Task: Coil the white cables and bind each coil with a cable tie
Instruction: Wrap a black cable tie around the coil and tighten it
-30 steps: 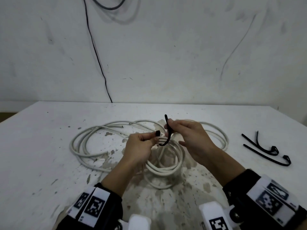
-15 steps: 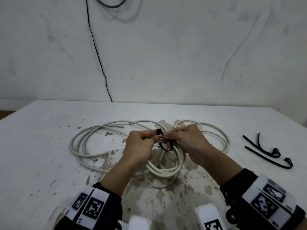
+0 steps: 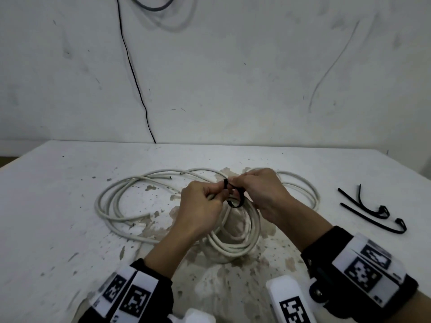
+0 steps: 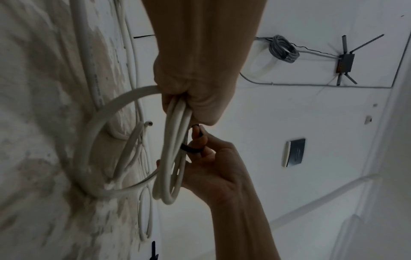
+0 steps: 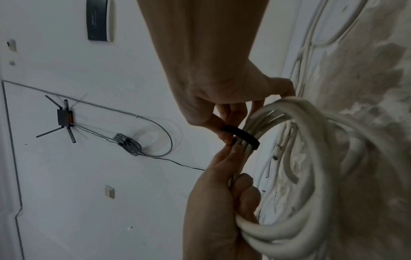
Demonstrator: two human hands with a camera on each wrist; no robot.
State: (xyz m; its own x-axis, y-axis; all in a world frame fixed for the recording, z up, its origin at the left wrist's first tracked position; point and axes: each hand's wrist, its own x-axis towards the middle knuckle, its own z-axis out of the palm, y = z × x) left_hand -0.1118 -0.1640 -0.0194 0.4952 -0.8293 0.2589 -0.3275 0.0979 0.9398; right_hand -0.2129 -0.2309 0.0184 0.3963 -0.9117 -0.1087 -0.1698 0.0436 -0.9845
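A white cable coil [image 3: 233,243] is lifted at its far side above the table [image 3: 58,229]. My left hand [image 3: 218,193] grips the bundled strands [image 4: 175,133] in curled fingers, and its fingertips touch the head of a black cable tie [image 3: 236,201]. The tie [image 5: 242,136] loops round the strands. My right hand [image 3: 235,186] pinches the tie [image 4: 191,149] next to the left fingertips. In the right wrist view the left hand [image 5: 222,193] holds the coil [image 5: 311,176] below the tie. The tie's tip is hidden between the fingers.
More loose white cable [image 3: 109,201] sprawls to the left and behind the hands [image 3: 303,183]. Spare black cable ties [image 3: 373,209] lie on the table at the right. A thin black wire [image 3: 133,73] runs down the wall behind.
The tie's free tail stood upright in my right hand; it has come down to the head at my left fingertips, forming a loop round the strands. Both hands drew together.
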